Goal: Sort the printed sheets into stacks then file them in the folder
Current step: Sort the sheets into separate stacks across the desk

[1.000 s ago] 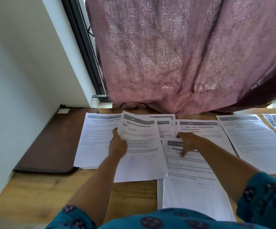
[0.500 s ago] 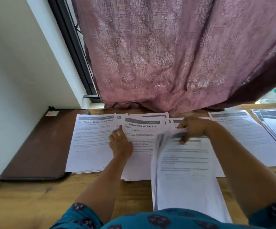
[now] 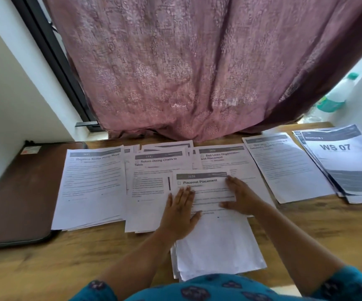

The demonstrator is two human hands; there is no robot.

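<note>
Bench (image 3: pixel 45 268): wooden top, walled on the left, closed at the back by a pink curtain (image 3: pixel 175 72) hanging down to the sheet tops. Open wood is seen only along the near edge, left of the person; this is judged the sole room for squaring a stack.

Folder (image 3: pixel 19 192): dark brown, lying flat and closed at the left end, against the wall. Its right edge is touched or slightly overlapped by the leftmost stack; which of the two cannot be told.

Row of printed stacks, left to right: "Replace Bottle Pump Head" stack (image 3: pixel 93 187), "Return Dining Chairs" stack (image 3: pixel 147 192), "Bed Linen" stack (image 3: pixel 221 159), a fourth stack (image 3: pixel 288 168) with a blurred heading, and the "WS 07" stack (image 3: pixel 345 164) at the far right, fanned. Neighbouring stacks lie edge to edge or overlapping.

"Placemat Placement" stack (image 3: pixel 217 246): nearest the person, overlapping the two middle stacks, its lower end overhanging the near bench edge. Paper is judged light, limp and slippery sheet on sheet; edges are seen splayed. A lift by both long edges, after tapping square, is judged safest; a one-corner grip would let the sheets droop and slide.

Left hand (image 3: pixel 180 213): laid flat, fingers straight, pressing the top sheet; nothing gripped.
Right hand (image 3: pixel 240 196): likewise flat, fingers extended, on the same sheet.
</note>
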